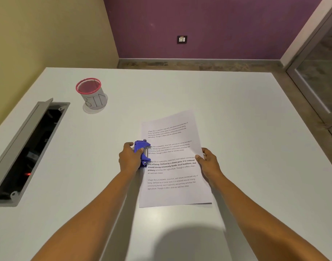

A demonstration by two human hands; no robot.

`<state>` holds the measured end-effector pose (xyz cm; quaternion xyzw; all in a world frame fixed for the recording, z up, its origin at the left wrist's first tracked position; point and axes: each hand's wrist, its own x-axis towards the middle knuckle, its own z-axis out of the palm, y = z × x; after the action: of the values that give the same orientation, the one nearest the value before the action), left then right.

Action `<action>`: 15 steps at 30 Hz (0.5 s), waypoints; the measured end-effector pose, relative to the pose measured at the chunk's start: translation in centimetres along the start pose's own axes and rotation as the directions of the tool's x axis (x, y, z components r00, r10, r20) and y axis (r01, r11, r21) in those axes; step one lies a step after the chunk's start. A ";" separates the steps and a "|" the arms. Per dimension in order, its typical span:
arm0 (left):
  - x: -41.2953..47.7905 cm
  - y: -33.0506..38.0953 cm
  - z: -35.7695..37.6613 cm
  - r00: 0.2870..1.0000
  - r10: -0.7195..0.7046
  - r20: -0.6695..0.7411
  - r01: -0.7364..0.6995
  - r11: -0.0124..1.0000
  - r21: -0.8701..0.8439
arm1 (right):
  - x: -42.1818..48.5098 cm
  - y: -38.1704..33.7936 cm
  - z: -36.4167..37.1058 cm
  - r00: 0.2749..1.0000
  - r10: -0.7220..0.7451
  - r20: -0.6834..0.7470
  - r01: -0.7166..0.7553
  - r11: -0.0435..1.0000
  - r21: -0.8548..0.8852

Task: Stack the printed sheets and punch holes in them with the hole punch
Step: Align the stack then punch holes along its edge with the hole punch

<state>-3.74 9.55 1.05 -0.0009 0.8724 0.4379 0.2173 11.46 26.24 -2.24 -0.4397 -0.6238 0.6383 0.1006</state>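
Position of parts: printed sheets (177, 194) lie face up on the white tabletop (246, 129), text readable from the near side, the stack turned slightly so that its far end leans to the right. A second edge shows beneath the near right corner.

Blue hole punch (139, 146) sits at the left long edge of the sheets, about midway along it, and overlaps the margin of the top page. Whether the paper edge is fully seated in the slot cannot be told.

Left-hand grip (129, 159): fingers curled round the outer side of the punch, thumb laid across its blue top. The hand holds the punch against the paper edge.

Right-hand grip (209, 162): pinches the right long edge of the sheets, thumb on the printed face, fingers past the edge, opposite the punch.

Other items: a mesh cup (92, 95) with a red rim, lettered BIN, stands far left on the tabletop, well apart from the sheets. A grey cable hatch (12, 147) with its lid raised is set into the left side. A wall socket (182, 39) is mounted on the purple wall beyond.
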 end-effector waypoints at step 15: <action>-0.6 0.3 0.0 0.999 0.045 -0.019 -0.039 0.971 0.237 | -0.3 0.4 0.1 0.995 -0.094 -0.021 0.089 0.983 -0.163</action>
<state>-3.23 9.65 1.52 0.0380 0.9207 0.3354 0.1959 11.78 25.88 -2.43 -0.4264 -0.6917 0.5737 0.1025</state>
